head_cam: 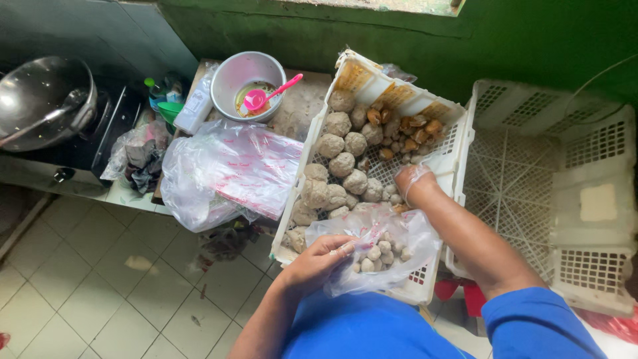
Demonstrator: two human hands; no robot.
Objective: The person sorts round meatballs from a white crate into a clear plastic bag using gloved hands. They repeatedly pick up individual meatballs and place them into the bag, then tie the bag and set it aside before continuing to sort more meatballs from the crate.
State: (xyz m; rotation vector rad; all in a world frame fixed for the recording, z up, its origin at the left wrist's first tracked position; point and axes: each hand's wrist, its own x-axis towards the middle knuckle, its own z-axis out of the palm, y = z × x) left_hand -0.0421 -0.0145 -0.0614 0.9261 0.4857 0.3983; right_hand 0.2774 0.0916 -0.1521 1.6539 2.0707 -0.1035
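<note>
Left hand (325, 256) grips meatball bag (385, 249).

Your left hand (324, 256) holds open a clear bag (382, 256) of small meatballs; your right hand (413, 183), plastic-covered, reaches into the white crate (359, 73).

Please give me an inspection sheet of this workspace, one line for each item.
Surface: tiled floor; small table.
Job's things: white crate of pale food balls; clear bag partly filled with small balls.
Clutter: plastic bags, metal bowl with pink scoop, empty white crate.
Grippers: left hand holds the bag open; right hand, in a plastic cover, reaches into the crate.
Cables: thin white line on the wall.
Surroundings: green wall, wok on stove.
</note>
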